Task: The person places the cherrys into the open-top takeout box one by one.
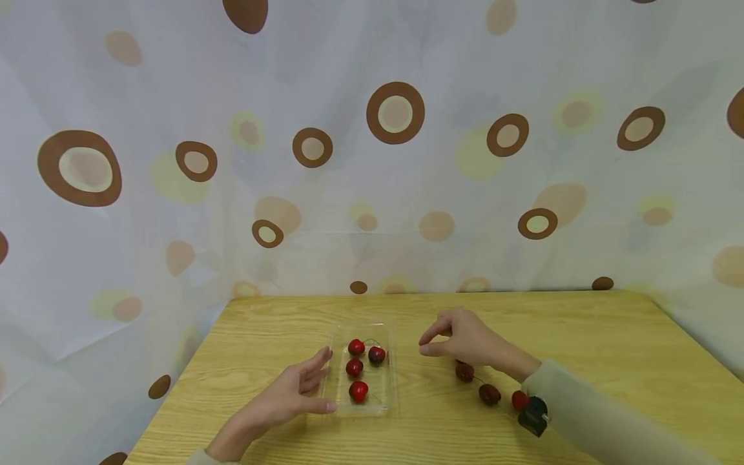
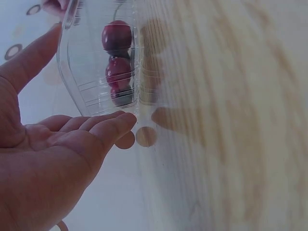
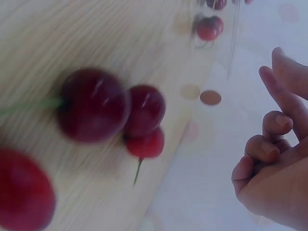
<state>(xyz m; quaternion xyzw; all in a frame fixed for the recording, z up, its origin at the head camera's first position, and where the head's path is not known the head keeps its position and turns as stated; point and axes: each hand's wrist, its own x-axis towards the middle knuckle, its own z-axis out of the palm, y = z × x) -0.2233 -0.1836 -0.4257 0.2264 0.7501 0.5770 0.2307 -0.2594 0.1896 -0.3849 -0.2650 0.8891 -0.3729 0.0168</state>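
A clear plastic container (image 1: pixel 378 380) sits on the table with several red cherries (image 1: pixel 358 391) inside. My left hand (image 1: pixel 293 391) is at the container's left side, thumb and fingers spread apart. In the left wrist view the fingertips come close to the container's wall (image 2: pixel 86 62); whether they touch it I cannot tell. To the right of the container, my right hand (image 1: pixel 465 337) hovers above the table. Its thumb and index finger have a small gap between them, with nothing held, and the other fingers are curled. Several dark red cherries (image 3: pixel 94 105) with stems lie below it.
A light wooden table (image 1: pixel 279 323) carries everything. Behind it hangs a white curtain (image 1: pixel 325 258) with brown and yellow spots. On the right wrist is a small black camera (image 1: pixel 533 416), close to a bright red cherry (image 1: pixel 520 400).
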